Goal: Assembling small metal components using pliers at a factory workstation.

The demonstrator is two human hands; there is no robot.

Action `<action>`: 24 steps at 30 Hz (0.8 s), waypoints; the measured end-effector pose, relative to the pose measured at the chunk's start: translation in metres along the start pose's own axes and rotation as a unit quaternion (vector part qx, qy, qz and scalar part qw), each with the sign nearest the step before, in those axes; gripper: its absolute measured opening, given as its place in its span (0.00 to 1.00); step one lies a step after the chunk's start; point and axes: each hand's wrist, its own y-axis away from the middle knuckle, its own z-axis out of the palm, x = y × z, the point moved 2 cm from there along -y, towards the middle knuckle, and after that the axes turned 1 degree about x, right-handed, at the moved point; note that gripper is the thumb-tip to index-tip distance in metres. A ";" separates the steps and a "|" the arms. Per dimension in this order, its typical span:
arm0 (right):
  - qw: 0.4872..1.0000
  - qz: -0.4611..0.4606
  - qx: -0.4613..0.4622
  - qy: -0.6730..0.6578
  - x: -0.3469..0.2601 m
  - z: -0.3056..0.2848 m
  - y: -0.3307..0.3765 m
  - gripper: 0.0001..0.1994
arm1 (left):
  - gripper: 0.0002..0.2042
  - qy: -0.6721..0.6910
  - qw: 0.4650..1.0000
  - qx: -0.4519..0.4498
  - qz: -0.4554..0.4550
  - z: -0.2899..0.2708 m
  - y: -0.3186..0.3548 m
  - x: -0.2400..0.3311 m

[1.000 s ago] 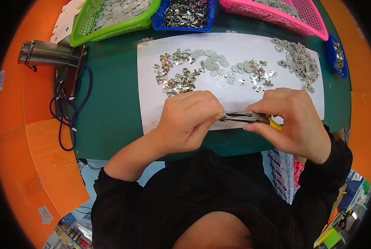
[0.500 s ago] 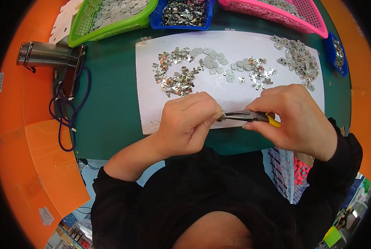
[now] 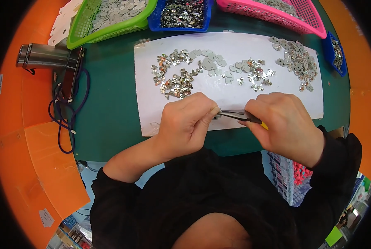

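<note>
A green counter (image 3: pixel 110 112) carries a white sheet (image 3: pixel 235 45) strewn with small metal pieces (image 3: pixel 177 79). Behind it stand a green basket (image 3: pixel 110 33), a pink basket (image 3: pixel 276 14) and a blue tray (image 3: pixel 183 25). Over the sheet's near edge, the left hand (image 3: pixel 187 124) has its grip pinched shut on a tiny metal part (image 3: pixel 215 117), and the right hand (image 3: pixel 287 124) is closed around yellow-handled pliers (image 3: pixel 241 117), whose tip meets that part.

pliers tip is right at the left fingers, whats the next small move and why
Probably a gentle squeeze of the pliers by the right hand: their tip already meets the small metal piece pinched in the left hand above the white sheet, so no repositioning looks needed.
</note>
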 end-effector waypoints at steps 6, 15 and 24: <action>0.992 0.026 0.057 -0.111 0.015 0.011 0.005 0.09 | 0.04 0.047 0.998 0.015 0.037 -0.003 -0.011 -0.002; 0.982 -0.013 0.191 -0.005 0.017 0.032 0.016 0.12 | 0.06 0.066 0.996 -0.046 -0.029 -0.007 -0.008 -0.007; 0.879 0.086 0.178 -0.434 0.011 0.044 0.011 0.10 | 0.12 -0.258 0.919 0.054 0.295 -0.010 -0.007 0.006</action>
